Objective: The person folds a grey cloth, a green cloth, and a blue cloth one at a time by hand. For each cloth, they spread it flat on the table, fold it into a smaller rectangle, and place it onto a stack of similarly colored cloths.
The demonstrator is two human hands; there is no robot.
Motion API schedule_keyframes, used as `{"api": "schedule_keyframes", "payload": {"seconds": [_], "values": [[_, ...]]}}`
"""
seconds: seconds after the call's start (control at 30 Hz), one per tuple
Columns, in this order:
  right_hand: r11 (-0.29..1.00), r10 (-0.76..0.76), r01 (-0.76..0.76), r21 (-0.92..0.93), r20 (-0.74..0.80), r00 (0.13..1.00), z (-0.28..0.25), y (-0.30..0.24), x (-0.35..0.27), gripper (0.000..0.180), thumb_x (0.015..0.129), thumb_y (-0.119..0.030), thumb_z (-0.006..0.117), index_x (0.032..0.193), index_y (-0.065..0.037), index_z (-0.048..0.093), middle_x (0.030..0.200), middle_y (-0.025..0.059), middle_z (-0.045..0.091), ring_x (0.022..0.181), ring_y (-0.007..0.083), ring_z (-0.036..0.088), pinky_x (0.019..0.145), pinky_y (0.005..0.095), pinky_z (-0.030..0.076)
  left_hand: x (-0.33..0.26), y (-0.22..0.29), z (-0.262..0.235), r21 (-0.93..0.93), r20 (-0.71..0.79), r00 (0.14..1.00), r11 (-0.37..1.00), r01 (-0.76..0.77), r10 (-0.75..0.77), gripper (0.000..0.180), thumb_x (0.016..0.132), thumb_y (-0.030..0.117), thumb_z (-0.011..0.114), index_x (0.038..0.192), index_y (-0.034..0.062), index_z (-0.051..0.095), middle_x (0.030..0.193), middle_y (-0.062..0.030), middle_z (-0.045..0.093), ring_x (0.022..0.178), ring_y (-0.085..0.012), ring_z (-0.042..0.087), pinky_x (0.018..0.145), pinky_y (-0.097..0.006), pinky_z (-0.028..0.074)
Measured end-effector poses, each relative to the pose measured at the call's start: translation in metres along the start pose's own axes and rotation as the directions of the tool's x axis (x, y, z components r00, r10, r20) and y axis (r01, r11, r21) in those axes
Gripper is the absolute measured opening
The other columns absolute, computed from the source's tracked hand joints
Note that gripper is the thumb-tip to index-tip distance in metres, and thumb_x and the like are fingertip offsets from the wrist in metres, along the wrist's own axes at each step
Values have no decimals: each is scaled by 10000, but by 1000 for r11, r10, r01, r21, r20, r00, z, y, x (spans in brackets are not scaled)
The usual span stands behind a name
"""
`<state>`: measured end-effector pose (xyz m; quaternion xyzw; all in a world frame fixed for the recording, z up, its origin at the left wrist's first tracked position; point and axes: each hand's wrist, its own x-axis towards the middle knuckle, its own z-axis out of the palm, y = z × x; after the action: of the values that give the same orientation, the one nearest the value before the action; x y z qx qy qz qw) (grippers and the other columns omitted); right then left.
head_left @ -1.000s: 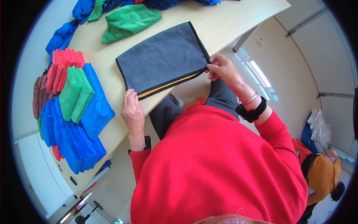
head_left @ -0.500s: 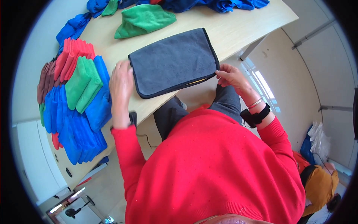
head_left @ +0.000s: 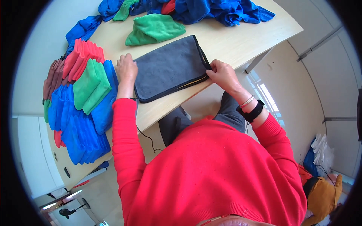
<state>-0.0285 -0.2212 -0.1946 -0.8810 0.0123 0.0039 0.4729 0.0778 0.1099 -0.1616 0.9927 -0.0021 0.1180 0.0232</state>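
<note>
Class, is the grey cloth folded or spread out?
Folded: the grey cloth shows yellow between its black-edged layers along the near side.

A: Room check?
B: Pale wood-look table [head_left: 241, 43] ahead of you, wrapping round to your left; grey leg [head_left: 260, 59] under its right end; glossy cream floor [head_left: 292, 81] beyond the edge on your right.
A: Walls?
B: Pale wall [head_left: 32, 86] on your left; white panel [head_left: 37, 150] lower down that side; large white panels [head_left: 341, 83] at your far right, grey strips [head_left: 320, 44] across them.
A: Light?
B: You've got bright, bluish-white streaks [head_left: 267, 94] reflecting off the floor, near that leg.
</note>
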Motion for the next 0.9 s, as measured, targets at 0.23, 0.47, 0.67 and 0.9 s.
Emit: {"api": "schedule_keyframes", "payload": {"seconds": [0.23,0.47,0.67,0.9], "values": [[988,48,-54,-142,-43,998,6,-15,3,278,723,-261,615,819,0,627,677,160,615,616,275,613,637,359,499,4,93,31,-129,-49,858,849,-513,511,623,891,476,498,1401,148,353,1458,-148,307,1341,-348,291,1069,-504,262],[959,-50,13,-284,-123,991,4,-15,-11,220,693,-210,582,768,-9,631,707,220,625,732,377,626,696,449,502,15,121,45,-65,274,862,903,-425,426,680,908,577,375,1470,233,210,1542,-87,137,1414,-322,119,1093,-587,121],[955,-130,75,-287,-177,976,9,-13,-8,195,685,-193,590,751,-13,623,686,219,611,692,385,617,659,448,505,2,146,51,-112,228,789,820,-561,571,665,912,560,382,1462,215,237,1530,-98,172,1412,-310,132,1089,-595,114],[962,-152,96,-255,-209,966,13,-5,-12,190,687,-222,604,738,-40,631,728,197,631,734,372,628,675,444,516,3,129,18,-297,47,776,751,-590,629,592,917,365,503,1381,36,340,1411,-206,356,1325,-344,315,1084,-417,269]]}}
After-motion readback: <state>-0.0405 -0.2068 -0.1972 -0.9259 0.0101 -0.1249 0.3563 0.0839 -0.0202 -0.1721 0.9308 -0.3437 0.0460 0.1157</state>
